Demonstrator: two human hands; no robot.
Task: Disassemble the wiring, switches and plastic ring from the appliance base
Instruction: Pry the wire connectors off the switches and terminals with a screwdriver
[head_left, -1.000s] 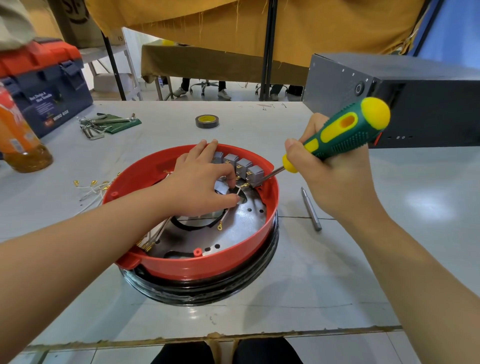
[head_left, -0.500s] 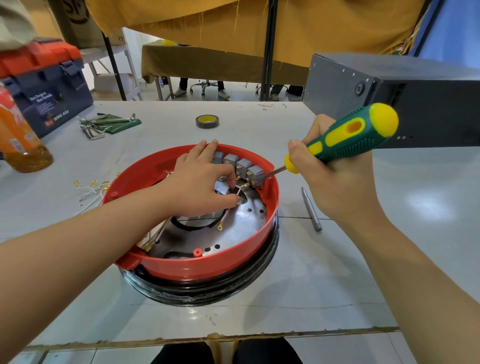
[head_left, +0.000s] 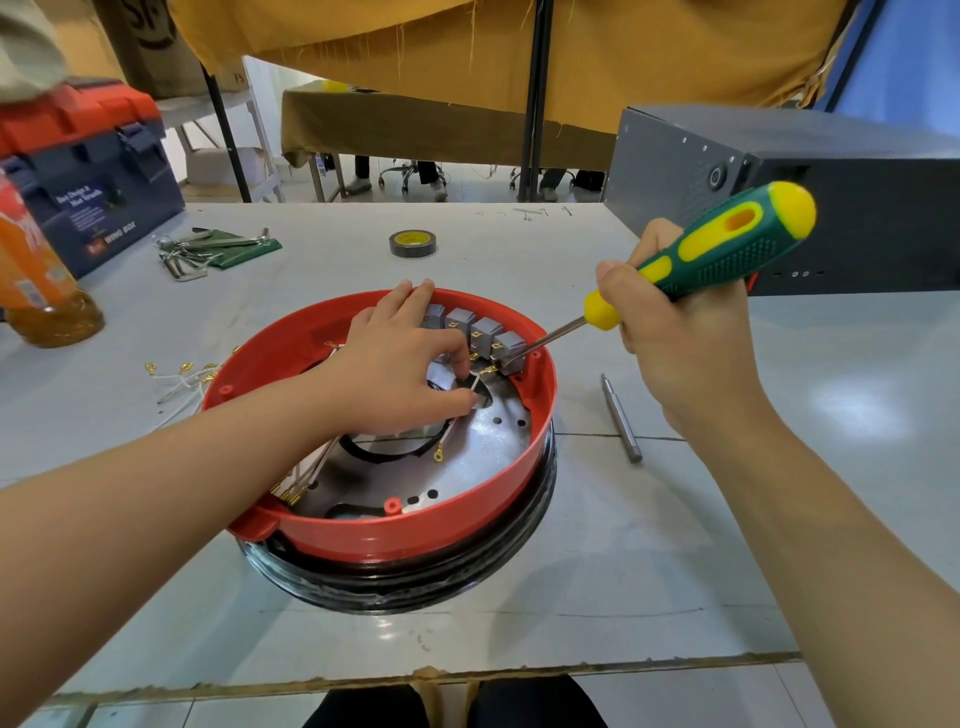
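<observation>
Item: base (head_left: 415, 525), red plastic ring on black rim, near desk's front edge, centre.
Switches (head_left: 488, 335): small grey blocks along ring's far wall; I judge them light, rigid, clipped in, best levered at the foot.
Wire (head_left: 475, 382): thin, limp, terminals prob. fragile; take at the lug.
L hand (head_left: 395, 374): inside ring, thumb + finger pinching the wire.
R hand (head_left: 680, 332): fist round screwdriver (head_left: 727, 249), tip at rightmost switch.

Right hand (head_left: 685, 338) around screwdriver (head_left: 727, 249), tip seemingly at switches (head_left: 483, 332); left hand (head_left: 395, 374) inside red ring (head_left: 415, 525).
</observation>
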